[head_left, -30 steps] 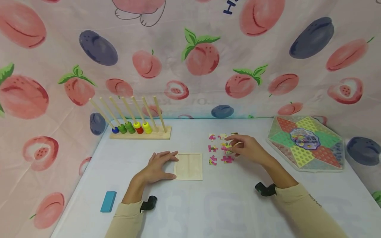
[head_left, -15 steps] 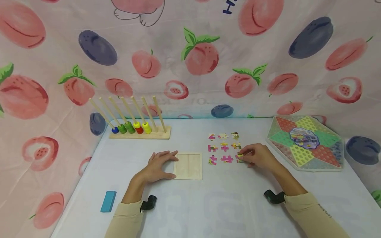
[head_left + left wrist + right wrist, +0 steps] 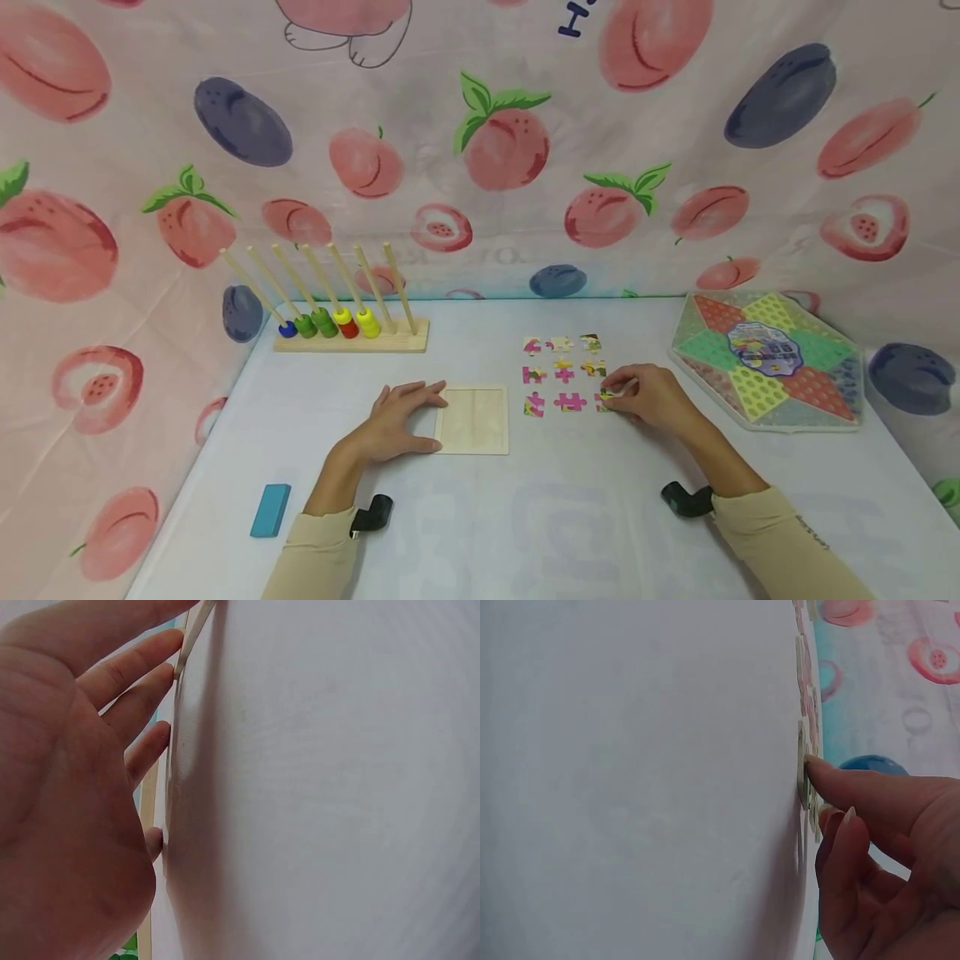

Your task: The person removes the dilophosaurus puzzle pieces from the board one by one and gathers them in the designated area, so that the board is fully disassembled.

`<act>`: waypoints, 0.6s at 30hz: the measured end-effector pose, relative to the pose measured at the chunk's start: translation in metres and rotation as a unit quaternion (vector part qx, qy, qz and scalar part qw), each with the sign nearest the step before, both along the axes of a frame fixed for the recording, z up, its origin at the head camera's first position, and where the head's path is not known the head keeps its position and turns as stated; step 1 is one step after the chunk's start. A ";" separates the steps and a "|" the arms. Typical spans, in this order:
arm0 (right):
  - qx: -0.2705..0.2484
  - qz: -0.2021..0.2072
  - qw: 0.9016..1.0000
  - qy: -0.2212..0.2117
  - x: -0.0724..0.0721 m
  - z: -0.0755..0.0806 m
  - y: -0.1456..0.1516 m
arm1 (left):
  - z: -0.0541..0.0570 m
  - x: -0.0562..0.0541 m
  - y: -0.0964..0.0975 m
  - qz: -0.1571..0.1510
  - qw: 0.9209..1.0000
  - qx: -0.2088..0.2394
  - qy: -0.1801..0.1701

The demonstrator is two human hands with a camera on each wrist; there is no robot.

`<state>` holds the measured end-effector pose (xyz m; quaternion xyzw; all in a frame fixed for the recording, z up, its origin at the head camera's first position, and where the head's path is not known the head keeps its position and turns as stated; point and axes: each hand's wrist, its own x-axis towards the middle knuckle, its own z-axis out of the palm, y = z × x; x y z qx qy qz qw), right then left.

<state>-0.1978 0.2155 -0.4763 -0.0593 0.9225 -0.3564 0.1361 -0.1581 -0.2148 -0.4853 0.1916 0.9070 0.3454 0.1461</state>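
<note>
In the head view my left hand [image 3: 392, 423] is spread at the left side of a square wooden puzzle tray [image 3: 472, 421]. Its thumb touches the tray's near left corner and a fingertip the far left corner; the left wrist view shows these fingers [image 3: 146, 694] nearly straight. Small pink and yellow jigsaw pieces [image 3: 571, 402] lie in three rows right of the tray. My right hand [image 3: 652, 400] pinches the jigsaw piece [image 3: 602, 402] at the near right end of these rows. The right wrist view shows that jigsaw piece [image 3: 803, 769] edge-on at the thumb, low over the table; its far side is hidden.
A wooden bead counter [image 3: 352, 337] with upright pegs and coloured beads stands at the back left. A blue block [image 3: 270, 510] lies near the left edge. A hexagonal Chinese checkers box [image 3: 765, 358] lies at the right. A fruit-print cloth [image 3: 517, 225] hangs behind the white table [image 3: 555, 517].
My right hand has moved from above the upper right pieces, right and nearer, to the near right jigsaw piece, and stays there over the last half second. My left hand keeps its place on the tray.
</note>
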 end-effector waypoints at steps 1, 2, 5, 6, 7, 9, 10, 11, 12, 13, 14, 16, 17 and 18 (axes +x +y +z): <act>0.000 -0.001 1.000 0.003 0.000 0.000 0.000 | 0.000 0.000 0.000 0.000 1.000 0.000 0.000; 0.000 -0.001 1.000 0.005 0.000 0.000 0.000 | 0.000 0.000 0.000 0.000 1.000 -0.002 0.001; -0.002 -0.004 1.000 0.004 0.001 -0.001 0.002 | 0.002 0.001 0.000 0.000 1.000 -0.012 0.001; -0.002 -0.006 1.000 0.002 0.001 -0.002 0.002 | 0.003 0.002 0.000 0.001 1.000 -0.017 0.001; -0.002 -0.008 1.000 -0.001 0.001 -0.002 0.003 | 0.004 0.003 0.000 0.001 1.000 -0.023 0.001; -0.002 -0.010 1.000 -0.008 0.002 -0.001 0.004 | 0.006 0.003 0.001 0.003 0.999 -0.033 0.001; -0.002 -0.012 1.000 -0.012 0.002 -0.001 0.005 | 0.007 0.003 0.002 0.005 0.999 -0.037 -0.001; -0.002 -0.013 1.000 -0.015 0.002 -0.001 0.005 | 0.007 0.004 0.002 0.007 0.999 -0.040 -0.002; -0.002 -0.013 1.000 -0.016 0.003 0.000 0.005 | 0.008 0.004 0.003 0.009 0.999 -0.044 -0.003; -0.002 -0.012 1.000 -0.017 0.003 0.000 0.005 | 0.008 0.004 0.003 0.011 0.999 -0.046 -0.003; -0.002 -0.012 1.000 -0.016 0.004 0.001 0.005 | 0.008 0.004 0.004 0.014 0.999 -0.048 -0.003; -0.004 -0.011 1.000 -0.014 0.005 0.002 0.006 | 0.007 0.005 0.004 0.020 0.999 -0.050 -0.003; -0.006 -0.009 1.000 -0.009 0.006 0.002 0.006 | 0.007 0.005 0.005 0.023 0.998 -0.050 0.000; -0.008 -0.009 1.000 -0.005 0.007 0.002 0.006 | 0.006 0.006 0.006 0.025 0.998 -0.052 0.003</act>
